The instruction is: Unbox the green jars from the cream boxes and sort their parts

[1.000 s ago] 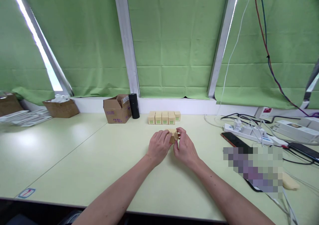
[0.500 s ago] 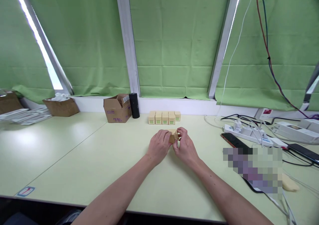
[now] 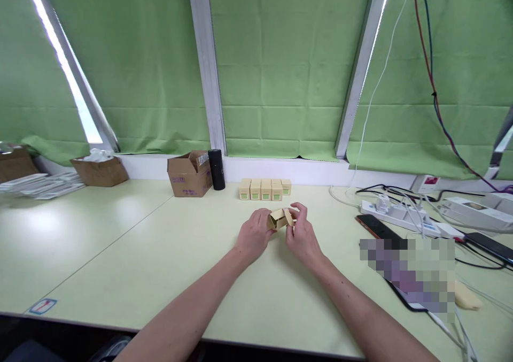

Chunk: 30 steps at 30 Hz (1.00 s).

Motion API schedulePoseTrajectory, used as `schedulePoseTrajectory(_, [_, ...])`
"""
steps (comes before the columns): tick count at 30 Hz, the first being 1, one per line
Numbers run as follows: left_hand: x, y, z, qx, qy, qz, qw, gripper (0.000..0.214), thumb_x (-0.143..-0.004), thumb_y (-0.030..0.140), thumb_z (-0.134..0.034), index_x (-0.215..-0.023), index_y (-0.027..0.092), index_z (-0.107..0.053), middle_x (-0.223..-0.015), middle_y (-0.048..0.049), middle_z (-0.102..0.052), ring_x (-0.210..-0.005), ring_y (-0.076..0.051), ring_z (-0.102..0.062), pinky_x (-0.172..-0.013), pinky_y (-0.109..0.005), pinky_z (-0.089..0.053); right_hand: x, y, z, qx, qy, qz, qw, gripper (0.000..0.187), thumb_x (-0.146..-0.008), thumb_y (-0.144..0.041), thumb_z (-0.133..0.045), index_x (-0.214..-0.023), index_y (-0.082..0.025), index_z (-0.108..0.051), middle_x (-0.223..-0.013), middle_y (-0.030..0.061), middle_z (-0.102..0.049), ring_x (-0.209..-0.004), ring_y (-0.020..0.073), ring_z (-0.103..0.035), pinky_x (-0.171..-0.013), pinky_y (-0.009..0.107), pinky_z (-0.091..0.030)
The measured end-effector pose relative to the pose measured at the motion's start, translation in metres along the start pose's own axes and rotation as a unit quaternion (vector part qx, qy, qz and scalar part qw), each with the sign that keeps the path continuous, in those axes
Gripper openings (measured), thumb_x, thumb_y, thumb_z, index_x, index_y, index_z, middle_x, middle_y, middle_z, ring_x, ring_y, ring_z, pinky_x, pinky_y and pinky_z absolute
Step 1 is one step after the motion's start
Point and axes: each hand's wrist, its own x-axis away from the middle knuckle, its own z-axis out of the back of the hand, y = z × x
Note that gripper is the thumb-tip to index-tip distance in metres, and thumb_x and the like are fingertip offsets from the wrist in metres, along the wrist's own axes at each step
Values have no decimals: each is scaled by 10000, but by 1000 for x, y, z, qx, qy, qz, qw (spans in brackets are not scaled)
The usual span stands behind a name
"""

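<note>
Both my hands hold one small tan carton (image 3: 279,218) just above the pale green table (image 3: 140,255). My left hand (image 3: 254,237) grips its left end with curled fingers. My right hand (image 3: 303,236) pinches its right end, where a flap stands open. The carton is tilted, its open end toward me. Behind it, a row of several small cream boxes with green labels (image 3: 264,189) stands by the window sill.
A brown cardboard box (image 3: 189,175) and a black cylinder (image 3: 217,169) stand at the back left. Another open box (image 3: 99,170) and flat white packets (image 3: 38,184) lie far left. A power strip with cables (image 3: 401,212), a phone (image 3: 374,225) and white boxes (image 3: 476,212) fill the right side.
The carton has been turned and lifted slightly between my hands, and its end now shows open with a flap out. My right hand has shifted a little to the right.
</note>
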Motion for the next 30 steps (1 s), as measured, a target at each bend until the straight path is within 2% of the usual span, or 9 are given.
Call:
schedulePoseTrajectory(3, [1, -2, -2, 26, 0, 21, 999, 432, -920, 184, -590, -1319, 221, -428, -1292, -118, -620, -1211, -288, -607, -899, -443, -591, 0, 3, -1, -22, 20, -4, 1000, 536, -899, -169, -458, -1401, -238, -285, -1322, 156, -637, -968, 238, -701, -764, 398, -590])
schedulePoseTrajectory(6, [1, -3, -4, 50, -6, 33, 998, 460, -922, 197, -599, -1348, 216, -428, -1317, -130, -615, -1227, -300, -603, -950, -476, -577, 1, 4, -2, -4, 46, 23, 999, 525, -923, -239, -524, -1404, -240, -315, -1382, 163, -585, -1071, 262, -668, -789, 425, -604])
schedulePoseTrajectory(10, [2, -5, -4, 76, -14, 46, 996, 535, -917, 205, -614, -1402, 226, -391, -1344, -136, -610, -1258, -306, -593, -977, -493, -563, 1, 0, 2, 32, 95, 111, 989, 487, -924, -212, -561, -1385, -228, -406, -1308, 155, -604, -1154, 292, -609, -878, 470, -585])
schedulePoseTrajectory(14, [2, -4, -2, 94, -30, 66, 993, 545, -920, 217, -622, -1403, 248, -370, -1315, -123, -624, -1220, -294, -616, -971, -497, -558, 0, -8, 6, 35, 137, 220, 965, 390, -911, -100, -545, -1278, -227, -500, -1124, 120, -654, -1062, 274, -610, -863, 461, -571])
schedulePoseTrajectory(17, [1, -2, -1, 88, -38, 70, 993, 492, -923, 209, -618, -1365, 257, -408, -1292, -109, -637, -1184, -289, -629, -963, -502, -556, 0, -11, 6, 28, 117, 286, 951, 369, -904, -38, -510, -1222, -223, -538, -1041, 106, -668, -979, 253, -626, -812, 431, -575])
schedulePoseTrajectory(20, [1, -2, -1, 88, -41, 46, 994, 427, -927, 158, -581, -1324, 247, -451, -1256, -99, -652, -1154, -278, -631, -954, -488, -558, 0, -13, 3, 15, 74, 324, 943, 401, -902, 5, -451, -1224, -213, -549, -1048, 112, -675, -990, 245, -641, -796, 406, -583])
schedulePoseTrajectory(24, [1, -2, 0, 103, -39, 19, 994, 391, -916, 101, -553, -1277, 243, -499, -1223, -90, -659, -1137, -260, -630, -932, -453, -571, -1, -11, 0, 29, 51, 328, 943, 446, -907, 23, -399, -1266, -201, -542, -1094, 121, -683, -1027, 245, -644, -814, 399, -592])
schedulePoseTrajectory(30, [2, -2, 1, 112, -38, 13, 993, 569, -899, 105, -574, -1426, 264, -431, -1322, -91, -641, -1213, -270, -610, -1014, -489, -544, -4, -1, 4, 86, 89, 255, 959, 418, -957, -25, -367, -1283, -211, -551, -1107, 109, -706, -1039, 235, -670, -851, 386, -594])
